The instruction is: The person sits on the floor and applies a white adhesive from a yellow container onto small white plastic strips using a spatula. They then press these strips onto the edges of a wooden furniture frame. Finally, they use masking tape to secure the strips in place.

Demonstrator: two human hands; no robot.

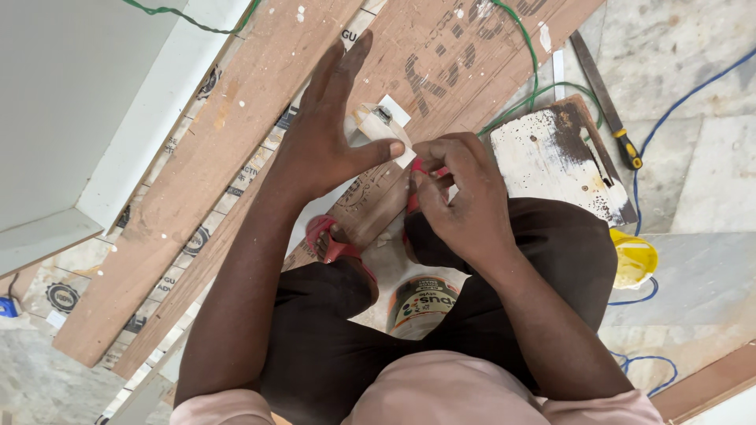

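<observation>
A glue jar (420, 303) stood between the person's knees, just below the right hand (457, 197), whose curled fingers pinched a small red tool (417, 167). The left hand (323, 138) lay open with fingers spread, its thumb pressing a small white piece (386, 126) onto the wooden plank (236, 149). Farther right of the right hand sat a yellow lid (634, 260), and beyond it a yellow-handled file (610, 110).

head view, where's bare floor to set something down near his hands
Bare stone floor lies right of the file, crossed by the blue cable, and below the yellow lid. It is crowded around the left hand and right hand, over the planks and the white scrap board.
</observation>
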